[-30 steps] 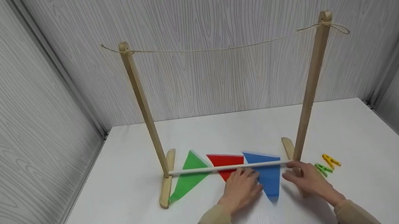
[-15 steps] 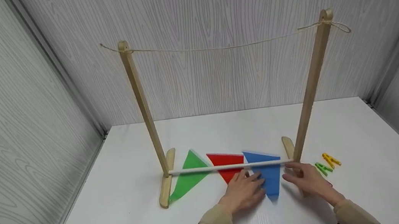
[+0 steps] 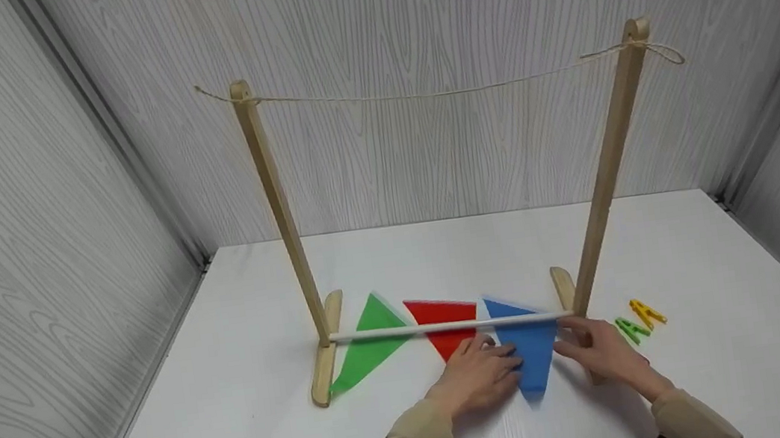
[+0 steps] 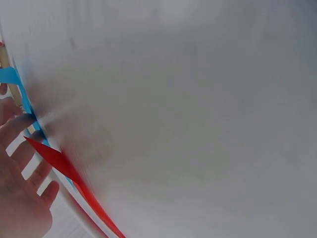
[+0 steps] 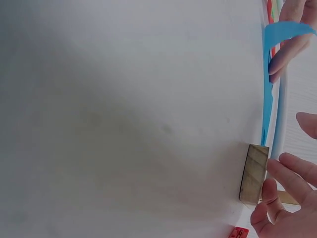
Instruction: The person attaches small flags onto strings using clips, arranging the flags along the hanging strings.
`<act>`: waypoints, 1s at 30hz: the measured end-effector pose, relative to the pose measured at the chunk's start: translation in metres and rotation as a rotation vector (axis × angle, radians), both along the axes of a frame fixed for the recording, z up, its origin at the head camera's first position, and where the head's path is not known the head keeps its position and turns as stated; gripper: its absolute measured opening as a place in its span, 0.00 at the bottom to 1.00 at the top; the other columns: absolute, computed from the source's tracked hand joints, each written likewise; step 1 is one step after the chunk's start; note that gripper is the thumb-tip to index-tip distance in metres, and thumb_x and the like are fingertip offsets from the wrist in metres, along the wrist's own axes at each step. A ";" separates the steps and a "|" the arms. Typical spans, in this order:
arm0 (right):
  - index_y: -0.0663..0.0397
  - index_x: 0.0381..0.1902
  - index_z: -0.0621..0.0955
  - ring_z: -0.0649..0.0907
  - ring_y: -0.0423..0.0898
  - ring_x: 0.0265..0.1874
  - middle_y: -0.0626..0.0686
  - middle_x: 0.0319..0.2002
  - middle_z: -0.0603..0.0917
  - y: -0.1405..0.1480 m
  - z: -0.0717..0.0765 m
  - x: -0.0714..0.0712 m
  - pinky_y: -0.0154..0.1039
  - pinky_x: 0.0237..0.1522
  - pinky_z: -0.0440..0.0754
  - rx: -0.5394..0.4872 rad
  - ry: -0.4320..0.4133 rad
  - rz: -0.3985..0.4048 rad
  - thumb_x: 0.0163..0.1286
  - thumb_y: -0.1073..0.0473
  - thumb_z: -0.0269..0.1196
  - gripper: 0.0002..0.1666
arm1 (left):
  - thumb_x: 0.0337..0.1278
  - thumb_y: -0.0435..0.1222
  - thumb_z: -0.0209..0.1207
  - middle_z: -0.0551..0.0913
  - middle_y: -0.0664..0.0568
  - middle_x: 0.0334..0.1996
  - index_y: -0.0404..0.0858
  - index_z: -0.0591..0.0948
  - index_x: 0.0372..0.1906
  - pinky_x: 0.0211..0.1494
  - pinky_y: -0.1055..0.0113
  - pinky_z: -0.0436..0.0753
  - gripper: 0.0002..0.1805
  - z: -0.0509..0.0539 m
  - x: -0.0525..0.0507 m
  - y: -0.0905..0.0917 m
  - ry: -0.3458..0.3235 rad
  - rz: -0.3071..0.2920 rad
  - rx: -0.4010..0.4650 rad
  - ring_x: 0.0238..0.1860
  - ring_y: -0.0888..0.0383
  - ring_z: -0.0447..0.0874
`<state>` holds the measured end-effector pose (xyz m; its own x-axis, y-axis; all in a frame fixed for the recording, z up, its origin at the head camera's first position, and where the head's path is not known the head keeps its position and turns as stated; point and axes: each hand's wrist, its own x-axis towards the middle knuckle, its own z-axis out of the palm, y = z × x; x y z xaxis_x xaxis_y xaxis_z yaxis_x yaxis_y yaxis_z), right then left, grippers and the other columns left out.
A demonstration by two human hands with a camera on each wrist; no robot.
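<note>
Three triangular flags lie on the table under a white rod: green, red and blue. The left hand has its fingers spread loosely at the blue flag's left edge, beside the red flag's lower part. The right hand rests by the foot of the right post, thumb and forefinger apart near the blue flag's right edge. In the right wrist view its fingers lie against the wooden foot. The blue flag's free tip curls up off the table there.
Two wooden posts stand on feet, with a string tied between their tops. A green clothespin and a yellow clothespin lie right of the right foot.
The blue flag has slid slightly to the right, towards the right post. The left hand has moved a little to the right; the right hand has stayed nearly in place.
</note>
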<state>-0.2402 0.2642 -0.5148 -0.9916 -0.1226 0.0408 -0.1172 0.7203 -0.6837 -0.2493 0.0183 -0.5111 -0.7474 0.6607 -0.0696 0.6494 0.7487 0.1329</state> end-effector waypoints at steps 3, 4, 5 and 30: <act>0.63 0.64 0.78 0.73 0.45 0.34 0.55 0.38 0.81 0.001 0.000 -0.001 0.35 0.34 0.69 -0.001 -0.008 0.012 0.68 0.53 0.68 0.31 | 0.77 0.51 0.46 0.77 0.65 0.68 0.57 0.78 0.67 0.77 0.59 0.66 0.21 0.000 -0.002 0.000 0.018 -0.033 0.037 0.70 0.58 0.68; 0.63 0.64 0.77 0.73 0.44 0.33 0.55 0.37 0.81 0.001 0.000 -0.002 0.35 0.34 0.68 0.000 -0.011 0.016 0.68 0.53 0.68 0.31 | 0.77 0.51 0.47 0.79 0.65 0.66 0.56 0.79 0.65 0.77 0.60 0.67 0.21 0.000 -0.004 -0.001 0.019 -0.042 0.054 0.69 0.58 0.69; 0.63 0.64 0.77 0.72 0.44 0.33 0.54 0.37 0.80 0.002 -0.001 -0.002 0.35 0.33 0.67 0.000 -0.013 0.020 0.68 0.53 0.68 0.31 | 0.76 0.50 0.48 0.81 0.64 0.64 0.55 0.81 0.64 0.77 0.60 0.67 0.20 0.000 -0.005 -0.001 0.018 -0.052 0.072 0.68 0.59 0.70; 0.64 0.59 0.80 0.76 0.47 0.39 0.57 0.45 0.85 -0.007 -0.004 -0.005 0.37 0.41 0.73 -0.002 -0.001 -0.037 0.66 0.62 0.68 0.24 | 0.64 0.39 0.65 0.79 0.60 0.62 0.54 0.81 0.63 0.72 0.66 0.76 0.22 0.003 -0.003 -0.001 -0.206 0.031 0.225 0.65 0.62 0.75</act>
